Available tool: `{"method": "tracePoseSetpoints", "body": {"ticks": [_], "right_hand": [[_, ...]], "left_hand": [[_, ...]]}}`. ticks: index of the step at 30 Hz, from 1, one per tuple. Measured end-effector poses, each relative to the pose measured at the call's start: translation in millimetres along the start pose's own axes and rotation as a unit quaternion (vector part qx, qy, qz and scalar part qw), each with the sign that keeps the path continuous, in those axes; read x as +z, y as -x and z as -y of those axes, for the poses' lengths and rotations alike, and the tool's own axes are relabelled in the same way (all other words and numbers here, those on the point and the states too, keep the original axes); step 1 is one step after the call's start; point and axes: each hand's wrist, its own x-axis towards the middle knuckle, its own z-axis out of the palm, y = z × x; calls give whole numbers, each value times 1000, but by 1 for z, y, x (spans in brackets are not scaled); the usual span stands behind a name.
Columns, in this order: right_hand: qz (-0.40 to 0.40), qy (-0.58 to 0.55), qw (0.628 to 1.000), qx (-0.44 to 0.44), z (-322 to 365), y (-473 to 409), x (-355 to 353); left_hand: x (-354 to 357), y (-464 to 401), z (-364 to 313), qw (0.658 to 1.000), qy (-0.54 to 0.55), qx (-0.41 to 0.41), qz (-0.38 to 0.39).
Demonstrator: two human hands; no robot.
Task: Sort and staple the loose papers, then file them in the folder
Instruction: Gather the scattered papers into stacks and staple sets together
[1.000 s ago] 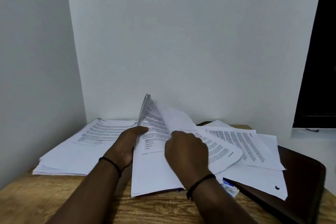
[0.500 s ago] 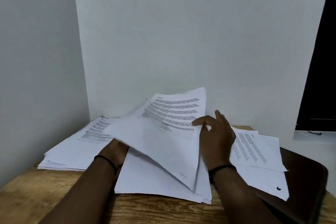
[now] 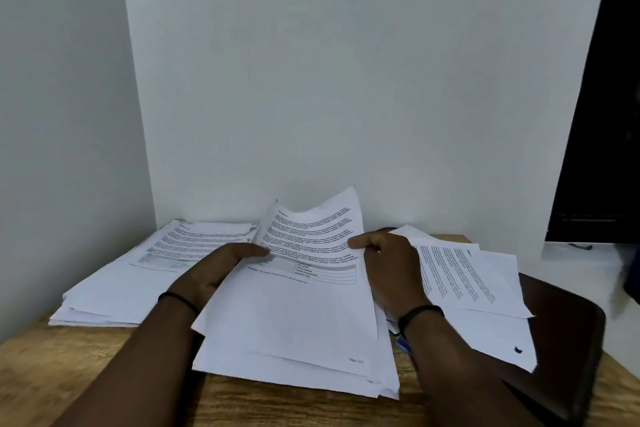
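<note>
A printed sheet [image 3: 304,288] lies on top of the middle pile of loose papers [image 3: 294,367], its far end curled up. My left hand [image 3: 214,270] holds the sheet's left edge, thumb on the page and fingers hidden below. My right hand [image 3: 388,260] pinches the right edge near the text. Another paper stack [image 3: 114,284] lies at the left. More loose sheets [image 3: 467,281] lie at the right, partly over a dark brown folder [image 3: 561,340]. No stapler shows clearly.
The wooden table [image 3: 52,374] stands in a corner of white walls [image 3: 346,80]. A small blue object [image 3: 403,345] peeks out under the papers by my right wrist. A dark opening [image 3: 602,114] is at the far right.
The sheet that I had lifted and swung over has come down onto the middle pile. My right hand moved from the pile's centre to the sheet's right edge.
</note>
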Motion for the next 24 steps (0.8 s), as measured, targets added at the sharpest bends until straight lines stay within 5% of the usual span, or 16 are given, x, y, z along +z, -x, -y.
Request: {"method": "tracePoseSetpoints", "body": {"ticks": [1,4,10,14,20,24], "right_hand": [[1,6,1000,-6,-1,1,0],[-11,37,999,-9,-6,4,-1],[-42,223,973,26,-12,3,-9],[20,308,951,23,-10,5,-10],[139,387,911,26,-9,10,-3],[99,373,923,2,-12,9,-4]], "left_hand": [[2,5,3,999,4,-19,29],[-6,-6,4,999,-15,-25,-41],[-17,-19,5,957,146,134,-211],[-37,-34,4,918,205,188,-284],[-48,-53,8,912,204,190,-301],[-42,-47,8,919,207,184,-281]]}}
